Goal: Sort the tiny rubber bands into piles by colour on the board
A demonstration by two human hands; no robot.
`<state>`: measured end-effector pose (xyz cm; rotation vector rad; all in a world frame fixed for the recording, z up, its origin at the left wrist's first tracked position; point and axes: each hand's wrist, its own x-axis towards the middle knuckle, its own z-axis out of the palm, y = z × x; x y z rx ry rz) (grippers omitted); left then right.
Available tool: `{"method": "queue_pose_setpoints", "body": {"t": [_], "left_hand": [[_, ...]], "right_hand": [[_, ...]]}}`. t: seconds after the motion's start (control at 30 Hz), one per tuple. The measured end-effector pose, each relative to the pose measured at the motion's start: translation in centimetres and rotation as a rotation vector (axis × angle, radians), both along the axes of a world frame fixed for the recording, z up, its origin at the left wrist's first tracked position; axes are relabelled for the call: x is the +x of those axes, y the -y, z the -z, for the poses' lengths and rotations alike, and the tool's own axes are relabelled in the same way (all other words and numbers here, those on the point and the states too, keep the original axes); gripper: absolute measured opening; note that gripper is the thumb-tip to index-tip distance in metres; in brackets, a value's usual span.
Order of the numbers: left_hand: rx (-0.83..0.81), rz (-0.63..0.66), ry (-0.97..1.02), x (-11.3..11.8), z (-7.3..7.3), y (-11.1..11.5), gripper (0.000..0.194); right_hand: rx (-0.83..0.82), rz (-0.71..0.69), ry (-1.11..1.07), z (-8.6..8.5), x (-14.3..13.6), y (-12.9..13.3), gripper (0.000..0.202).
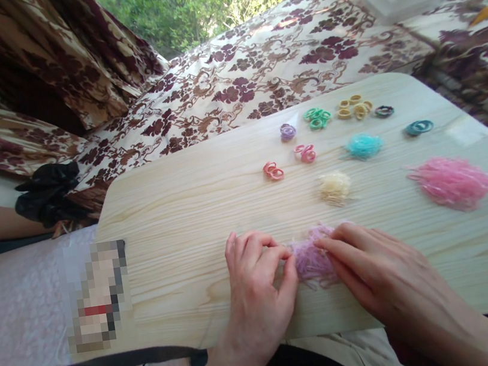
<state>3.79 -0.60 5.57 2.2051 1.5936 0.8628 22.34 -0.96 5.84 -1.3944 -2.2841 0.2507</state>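
A loose heap of thin lilac rubber bands [312, 261] lies near the front edge of the wooden board, between my two hands. My left hand [257, 278] is at the heap's left side, thumb and forefinger pinched together on its edge. From the right, my right hand [372, 256] reaches over the heap, its fingertips closed together on the bands. How many strands each pinch holds is too small to tell. Just behind the heap sits a cream pile of bands [334, 188]; a larger pink pile [455, 180] lies to the right.
On the board [175, 211] stand several small groups of ties: red [273, 171], pink [306, 153], purple [288, 132], green [317, 118], yellow [356, 108], dark [384, 111] and teal [419, 127], plus a turquoise pile [363, 145]. A blurred-out object [96, 297] lies at left.
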Motion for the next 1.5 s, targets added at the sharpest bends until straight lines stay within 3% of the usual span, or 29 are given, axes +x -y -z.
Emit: {"method": "queue_pose_setpoints", "body": {"t": [0.23, 0.43, 0.8, 0.9, 1.0, 1.1, 1.5], "left_hand": [[-0.029, 0.072, 0.057, -0.1, -0.7, 0.0, 0.012], [-0.013, 0.075, 0.051, 0.2, -1.0, 0.0, 0.011], [-0.065, 0.102, 0.11, 0.4, -1.2, 0.0, 0.014], [-0.041, 0.086, 0.085, 0.7, -1.3, 0.0, 0.008], [0.003, 0.127, 0.021, 1.3, -1.4, 0.1, 0.023], [0.061, 0.15, -0.035, 1.8, -1.3, -0.1, 0.012], [0.039, 0.134, -0.137, 1.1, -0.7, -0.3, 0.018]], "right_hand": [[-0.026, 0.002, -0.226, -0.4, 0.1, -0.6, 0.019], [-0.064, -0.016, -0.279, -0.5, -0.5, -0.5, 0.018], [-0.197, 0.019, -0.304, -0.3, 0.7, 0.1, 0.021], [-0.193, 0.066, -0.299, -0.3, 1.0, 0.5, 0.02], [-0.199, 0.07, -0.323, -0.4, 1.0, 0.7, 0.02], [-0.224, 0.073, -0.338, -0.8, 0.9, 1.0, 0.022], [-0.207, 0.292, -0.145, -1.0, 3.0, 2.1, 0.03]]}}
